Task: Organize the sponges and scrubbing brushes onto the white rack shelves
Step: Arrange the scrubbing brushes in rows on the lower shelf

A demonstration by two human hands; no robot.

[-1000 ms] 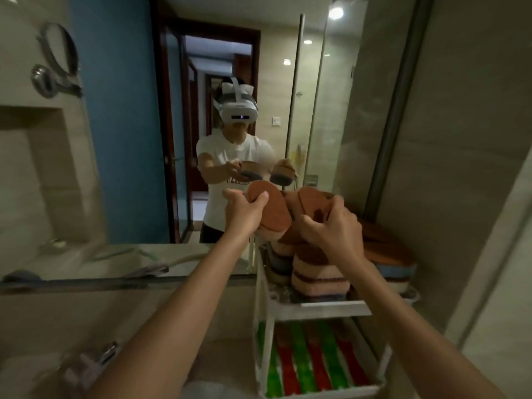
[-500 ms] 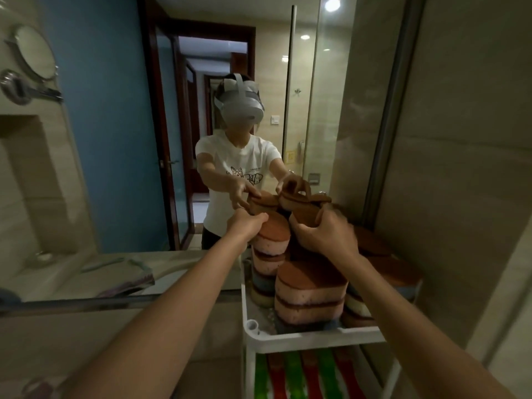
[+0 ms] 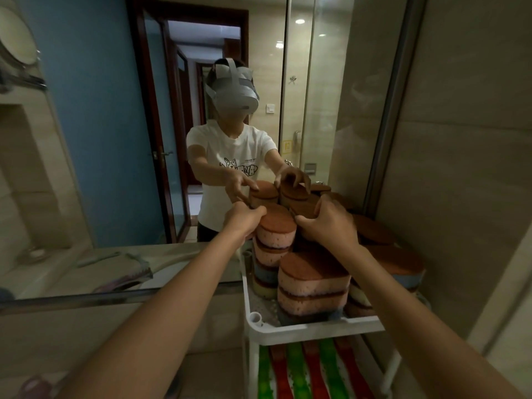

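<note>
On the top shelf of the white rack (image 3: 316,326), at the right of the scene, the sponges (image 3: 313,283) stand in stacks. Each is a rounded block with a rough brown scouring face over porous pink, blue or yellow foam. The left hand (image 3: 243,221) grasps the left edge of the topmost sponge (image 3: 277,226) on the far stack. The right hand (image 3: 331,226) curls round a neighbouring sponge (image 3: 303,208). Expect light, soft, compressible pieces. Grip across the foam sides, since tall stacks may topple.

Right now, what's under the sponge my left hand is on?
Under the top sponge: a pink sponge, a blue sponge, a yellowish sponge. The front stack covers their right ends.
</note>
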